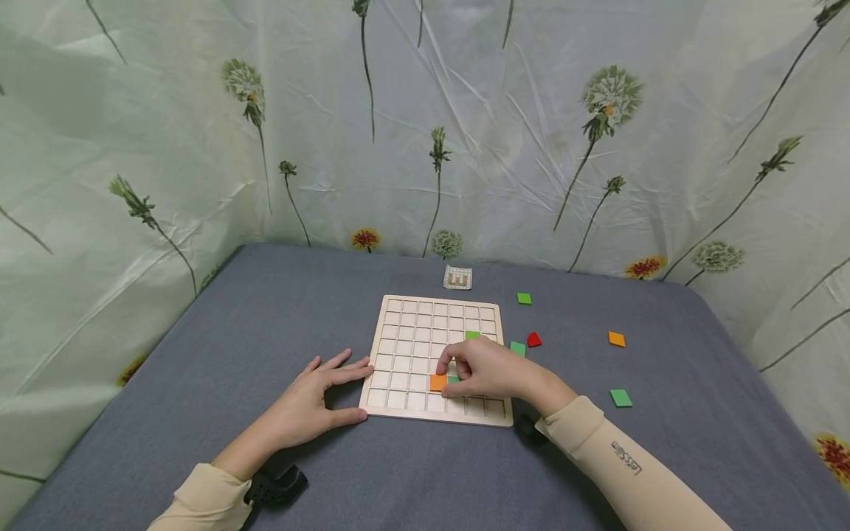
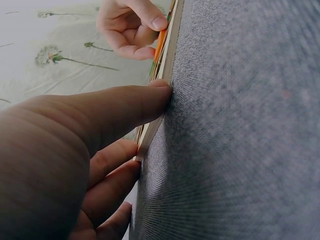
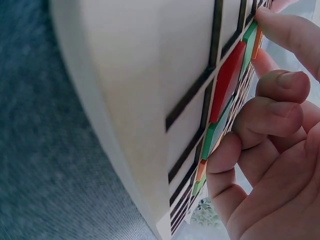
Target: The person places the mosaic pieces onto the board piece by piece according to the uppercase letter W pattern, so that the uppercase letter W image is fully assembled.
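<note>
A square wooden grid board [image 1: 398, 361] lies on the cloth. My left hand [image 1: 308, 405] rests at its left side, fingers fairly straight and touching the edge, thumb at the near left corner. Over the board's near half, my right hand [image 1: 491, 369] pinches an orange square tile [image 1: 437, 383] between thumb and index finger, right at the grid. Beside that tile sits a green one [image 3: 248, 42]. A red tile [image 3: 227, 82] and another green tile [image 3: 215, 137] lie in the grid under the right hand, hidden from the head view. Farther up is a light green tile [image 1: 472, 335].
Behind the board lies a small pattern card [image 1: 458, 278]. To the right are loose tiles: light green [image 1: 524, 299], a red curved-edge piece [image 1: 534, 339], green [image 1: 518, 349], orange [image 1: 617, 339] and green [image 1: 620, 398]. A flower-printed curtain [image 1: 412, 147] borders the grey cloth-covered table [image 1: 299, 295].
</note>
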Action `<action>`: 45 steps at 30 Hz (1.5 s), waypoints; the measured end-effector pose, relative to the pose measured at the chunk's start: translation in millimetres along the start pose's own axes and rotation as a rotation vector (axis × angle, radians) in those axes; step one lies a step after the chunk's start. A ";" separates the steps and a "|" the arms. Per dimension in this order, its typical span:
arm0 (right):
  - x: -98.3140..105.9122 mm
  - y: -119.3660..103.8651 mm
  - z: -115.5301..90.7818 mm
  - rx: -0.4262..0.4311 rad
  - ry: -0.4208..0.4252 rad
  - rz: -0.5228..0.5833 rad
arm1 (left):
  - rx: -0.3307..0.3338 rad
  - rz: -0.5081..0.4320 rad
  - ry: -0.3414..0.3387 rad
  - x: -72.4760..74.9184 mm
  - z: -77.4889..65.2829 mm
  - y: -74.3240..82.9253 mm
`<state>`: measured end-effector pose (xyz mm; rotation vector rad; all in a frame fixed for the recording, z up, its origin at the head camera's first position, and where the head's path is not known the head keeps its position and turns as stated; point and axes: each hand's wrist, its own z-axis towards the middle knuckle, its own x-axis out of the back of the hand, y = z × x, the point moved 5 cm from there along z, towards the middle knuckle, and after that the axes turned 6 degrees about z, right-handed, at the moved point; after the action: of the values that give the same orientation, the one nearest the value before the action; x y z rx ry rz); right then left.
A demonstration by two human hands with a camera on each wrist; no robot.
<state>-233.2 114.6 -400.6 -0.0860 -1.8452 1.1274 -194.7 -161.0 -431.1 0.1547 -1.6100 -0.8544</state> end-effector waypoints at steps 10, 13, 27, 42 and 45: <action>-1.0 -0.3 -0.6 -0.001 -0.009 0.005 | 0.008 -0.004 -0.003 -0.2 -1.7 1.0; -1.3 1.2 -0.4 0.000 -0.008 0.005 | 0.010 -0.004 -0.006 -0.5 -1.6 0.9; 0.6 0.9 0.3 0.002 -0.006 0.006 | 0.011 0.004 0.001 0.8 0.3 0.2; -0.1 0.1 0.7 0.003 -0.007 -0.033 | 0.021 0.010 -0.002 1.1 -1.1 2.0; 0.3 0.1 0.7 0.000 -0.004 -0.035 | 0.025 0.010 -0.004 1.5 -0.1 3.1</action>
<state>-233.9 114.3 -400.6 -0.0510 -1.8431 1.1040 -193.8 -159.6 -428.0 0.1624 -1.6245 -0.8276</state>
